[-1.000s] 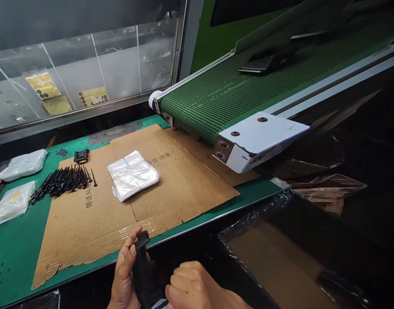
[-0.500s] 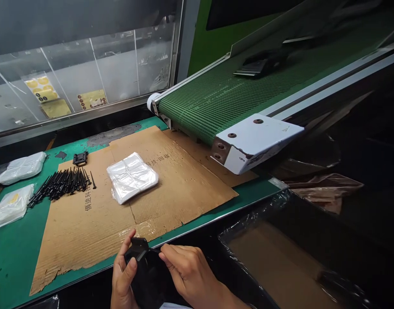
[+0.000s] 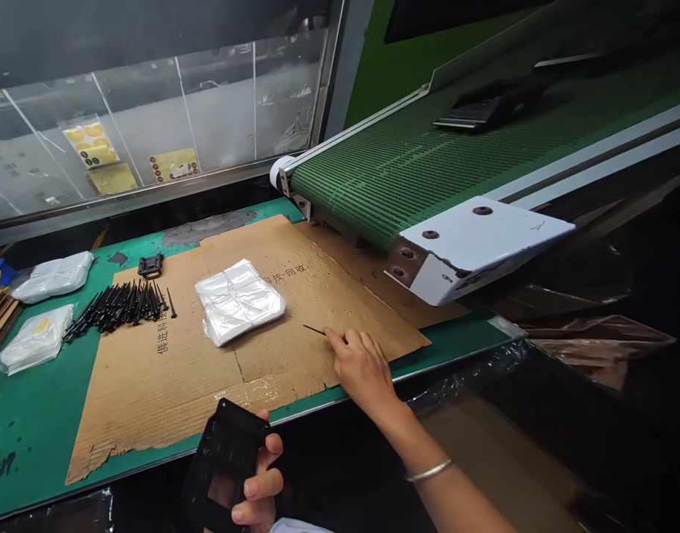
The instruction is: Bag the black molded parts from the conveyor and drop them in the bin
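Observation:
My left hand grips a black plastic frame piece with a rectangular opening, low at the near edge of the bench. My right hand reaches over the corrugated cardboard sheet, pinching a thin black pin whose tip points away to the left. Farther left on the cardboard lies a row of similar black pins. Beside them rests a small black part. A stack of clear plastic bags sits between the pins and my right hand, touching neither.
A green belt conveyor with a white end bracket overhangs the bench, carrying a black part. Two clear bags lie on the green mat at left. A plastic-lined box stands below right.
My right hand has left the black frame piece and moved out over the cardboard, now pinching a thin pin. My left hand keeps the frame piece, holding it lower. The view has shifted slightly.

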Demonstrator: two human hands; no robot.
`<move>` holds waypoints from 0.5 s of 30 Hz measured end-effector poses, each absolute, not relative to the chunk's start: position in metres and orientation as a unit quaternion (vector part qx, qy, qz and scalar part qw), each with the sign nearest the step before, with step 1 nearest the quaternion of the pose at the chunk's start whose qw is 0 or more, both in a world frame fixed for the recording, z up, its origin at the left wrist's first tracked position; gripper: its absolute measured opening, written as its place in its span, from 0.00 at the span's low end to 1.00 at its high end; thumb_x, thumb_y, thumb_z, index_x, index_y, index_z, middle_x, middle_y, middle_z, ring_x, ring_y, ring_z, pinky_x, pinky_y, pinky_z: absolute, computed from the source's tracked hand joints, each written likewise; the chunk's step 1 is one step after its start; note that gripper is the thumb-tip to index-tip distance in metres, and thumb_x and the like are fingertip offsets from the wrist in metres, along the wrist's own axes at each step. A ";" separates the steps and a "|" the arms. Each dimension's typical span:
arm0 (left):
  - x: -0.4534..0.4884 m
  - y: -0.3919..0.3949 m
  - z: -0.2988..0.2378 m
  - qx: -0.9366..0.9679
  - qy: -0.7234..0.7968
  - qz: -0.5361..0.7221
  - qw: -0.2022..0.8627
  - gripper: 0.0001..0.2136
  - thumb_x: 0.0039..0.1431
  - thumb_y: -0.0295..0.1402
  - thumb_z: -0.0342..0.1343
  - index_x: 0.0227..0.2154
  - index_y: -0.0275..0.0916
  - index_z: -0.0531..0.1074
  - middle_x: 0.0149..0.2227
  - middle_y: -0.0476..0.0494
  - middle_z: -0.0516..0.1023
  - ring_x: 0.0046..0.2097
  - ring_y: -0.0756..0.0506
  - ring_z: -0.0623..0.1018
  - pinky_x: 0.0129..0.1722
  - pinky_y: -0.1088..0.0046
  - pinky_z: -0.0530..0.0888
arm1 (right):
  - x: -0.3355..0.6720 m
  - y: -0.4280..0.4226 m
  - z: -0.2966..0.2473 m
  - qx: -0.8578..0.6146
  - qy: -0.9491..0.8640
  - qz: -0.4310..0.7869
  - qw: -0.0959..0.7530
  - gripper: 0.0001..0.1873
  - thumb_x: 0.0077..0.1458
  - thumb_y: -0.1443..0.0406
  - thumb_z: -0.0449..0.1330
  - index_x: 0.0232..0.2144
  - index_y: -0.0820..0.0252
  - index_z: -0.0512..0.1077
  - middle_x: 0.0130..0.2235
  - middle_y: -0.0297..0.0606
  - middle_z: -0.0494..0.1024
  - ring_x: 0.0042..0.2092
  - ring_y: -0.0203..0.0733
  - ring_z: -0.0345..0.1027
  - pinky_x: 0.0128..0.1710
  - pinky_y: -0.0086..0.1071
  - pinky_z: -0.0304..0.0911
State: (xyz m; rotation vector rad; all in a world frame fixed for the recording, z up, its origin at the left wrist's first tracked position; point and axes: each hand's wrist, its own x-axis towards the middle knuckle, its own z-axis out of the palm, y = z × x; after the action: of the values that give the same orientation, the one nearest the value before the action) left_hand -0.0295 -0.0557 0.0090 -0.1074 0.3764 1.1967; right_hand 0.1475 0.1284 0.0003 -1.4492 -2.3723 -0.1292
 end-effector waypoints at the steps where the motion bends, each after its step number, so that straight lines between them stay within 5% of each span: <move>1: -0.028 -0.056 0.008 -0.060 0.164 0.566 0.806 0.13 0.49 0.41 0.58 0.38 0.44 0.73 0.38 0.42 0.71 0.20 0.58 0.58 0.09 0.89 0.53 | 0.149 0.136 -0.003 -0.514 -0.837 -0.046 0.180 0.19 0.51 0.77 0.46 0.41 0.63 0.72 0.31 0.47 0.70 0.34 0.49 0.61 0.32 0.37 0.55; 6: -0.020 -0.055 0.003 -0.104 0.115 0.617 0.771 0.13 0.54 0.37 0.52 0.41 0.39 0.72 0.37 0.40 0.71 0.24 0.55 0.63 0.11 0.88 0.57 | 0.143 0.138 -0.004 -0.503 -0.837 -0.046 0.212 0.17 0.54 0.74 0.46 0.42 0.66 0.70 0.37 0.51 0.70 0.39 0.52 0.60 0.37 0.41 0.58; 9: -0.016 -0.051 0.005 -0.102 0.142 0.671 0.721 0.14 0.51 0.35 0.54 0.40 0.35 0.72 0.36 0.38 0.71 0.26 0.54 0.65 0.15 0.85 0.61 | 0.132 0.103 0.010 -0.392 -0.867 0.036 0.306 0.15 0.60 0.67 0.45 0.45 0.66 0.67 0.38 0.48 0.71 0.41 0.48 0.62 0.41 0.40 0.61; 13: -0.015 -0.046 -0.001 -0.104 0.254 0.731 0.625 0.09 0.49 0.33 0.57 0.33 0.37 0.75 0.34 0.40 0.74 0.31 0.50 0.70 0.27 0.77 0.69 | 0.108 0.038 0.027 -0.144 -0.888 0.217 0.378 0.29 0.58 0.47 0.44 0.49 0.64 0.61 0.40 0.46 0.72 0.42 0.46 0.65 0.41 0.40 0.65; 15: -0.013 -0.043 -0.009 -0.114 0.284 0.727 0.615 0.06 0.49 0.30 0.56 0.30 0.39 0.75 0.34 0.42 0.75 0.35 0.48 0.73 0.33 0.74 0.70 | 0.096 0.020 0.028 -0.115 -0.884 0.243 0.383 0.29 0.58 0.49 0.46 0.53 0.66 0.56 0.43 0.49 0.71 0.45 0.47 0.65 0.44 0.41 0.65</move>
State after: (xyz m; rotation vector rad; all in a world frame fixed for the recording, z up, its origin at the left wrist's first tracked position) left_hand -0.0128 -0.0433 -0.0087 -0.2618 0.6539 1.6752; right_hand 0.0963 0.0195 0.0283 -0.2940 -2.2546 0.6194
